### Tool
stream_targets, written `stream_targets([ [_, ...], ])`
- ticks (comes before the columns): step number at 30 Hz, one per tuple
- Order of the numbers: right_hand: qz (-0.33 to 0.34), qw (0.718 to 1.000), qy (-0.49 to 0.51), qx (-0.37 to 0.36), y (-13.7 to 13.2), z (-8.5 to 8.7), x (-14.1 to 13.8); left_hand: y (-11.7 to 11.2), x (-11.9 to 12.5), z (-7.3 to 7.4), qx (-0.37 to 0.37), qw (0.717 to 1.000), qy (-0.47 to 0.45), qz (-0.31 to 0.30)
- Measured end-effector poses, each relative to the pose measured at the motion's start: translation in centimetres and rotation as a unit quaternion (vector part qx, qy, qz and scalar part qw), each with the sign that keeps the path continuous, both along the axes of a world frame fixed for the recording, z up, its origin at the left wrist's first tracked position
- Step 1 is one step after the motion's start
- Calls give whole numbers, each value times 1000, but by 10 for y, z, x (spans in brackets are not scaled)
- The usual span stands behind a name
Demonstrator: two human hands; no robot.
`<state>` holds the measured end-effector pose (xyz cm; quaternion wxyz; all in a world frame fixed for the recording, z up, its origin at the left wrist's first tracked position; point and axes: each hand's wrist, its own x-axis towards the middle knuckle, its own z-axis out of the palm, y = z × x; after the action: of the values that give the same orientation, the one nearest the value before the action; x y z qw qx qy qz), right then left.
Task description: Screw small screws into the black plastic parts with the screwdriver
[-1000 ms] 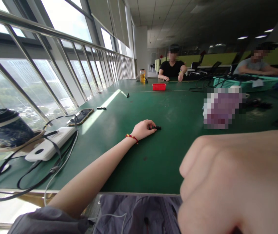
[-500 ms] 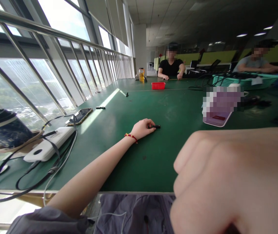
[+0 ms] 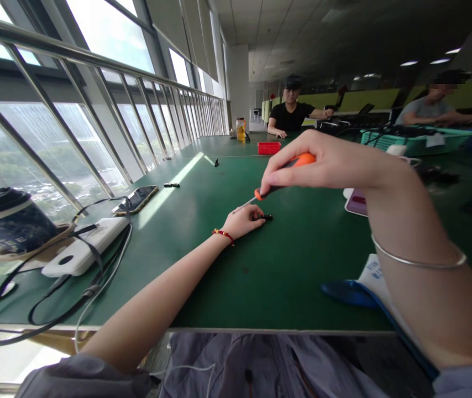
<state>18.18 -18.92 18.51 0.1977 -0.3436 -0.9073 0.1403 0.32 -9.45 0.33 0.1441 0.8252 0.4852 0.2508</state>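
Observation:
On the green table (image 3: 203,260), my left hand (image 3: 242,220) has its fingers closed around a small black part (image 3: 266,217), whose end sticks out to the right. A red beaded bracelet circles that wrist. My right hand (image 3: 298,166) is raised above the table and grips a screwdriver (image 3: 302,160) with an orange and black handle. Its thin metal shaft slants down to the left, and the tip appears over the back of my left hand; whether it touches is unclear.
At left are a phone (image 3: 136,199), a white power bank (image 3: 84,247) with cables and a cup (image 3: 10,221). Small black parts (image 3: 172,185) lie farther back. A red box (image 3: 269,147) and a green basket (image 3: 416,139) stand toward the back, where two people sit.
My right hand has moved from close before the camera to over the table, bringing the screwdriver into view. My left hand stays put. The person opposite has reached an arm sideways.

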Motion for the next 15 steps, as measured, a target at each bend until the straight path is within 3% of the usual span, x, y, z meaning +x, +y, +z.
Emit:
stream_targets([
  [2,-88,995,5,46,27,-11,3,1,0,-1,1,1000,11,-14],
  [5,-178,982,-25,56,60,-31,12,2,1,-3,7,1000,21,-9],
  [15,-236,965,-108,-30,126,-89,35,-2,11,-3,56,998,17,19],
])
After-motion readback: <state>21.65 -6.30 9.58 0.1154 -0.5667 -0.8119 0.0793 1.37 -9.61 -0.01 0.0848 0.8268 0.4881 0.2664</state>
